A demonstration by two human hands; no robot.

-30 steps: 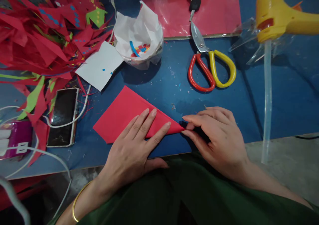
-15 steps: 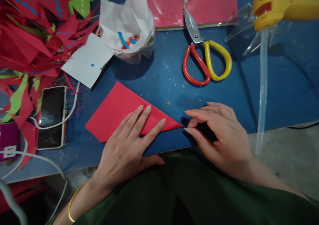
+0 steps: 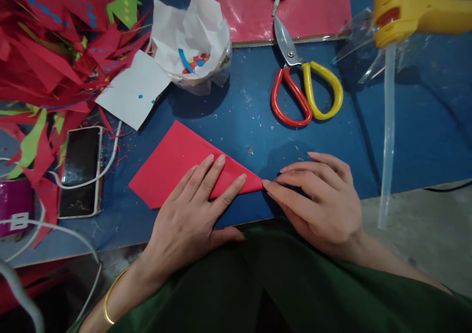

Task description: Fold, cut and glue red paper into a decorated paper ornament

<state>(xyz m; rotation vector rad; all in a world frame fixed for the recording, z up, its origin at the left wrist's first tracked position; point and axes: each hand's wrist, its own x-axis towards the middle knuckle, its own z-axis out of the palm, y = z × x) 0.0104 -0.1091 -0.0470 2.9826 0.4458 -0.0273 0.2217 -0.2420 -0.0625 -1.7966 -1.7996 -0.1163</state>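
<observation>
A folded red paper (image 3: pixel 165 161) lies on the blue table, its narrow point toward the right. My left hand (image 3: pixel 191 210) rests on it with fingers spread, pressing the folded part flat. At the paper's right tip, my right hand (image 3: pixel 313 195) has its index finger and thumb together on the point, its other fingers curved above the table. The very end of the tip is hidden under those fingers.
Scissors (image 3: pixel 291 55) with red and yellow handles lie behind the paper. A paper-lined bowl (image 3: pixel 217 62), a white card (image 3: pixel 134 89), red scraps (image 3: pixel 44 62) and a phone (image 3: pixel 81 170) are left. At right stands a yellow glue gun (image 3: pixel 401 13).
My right hand has moved slightly left, and its index finger has come down onto the paper's tip. My left hand stays spread on the paper. The view has shifted a little.
</observation>
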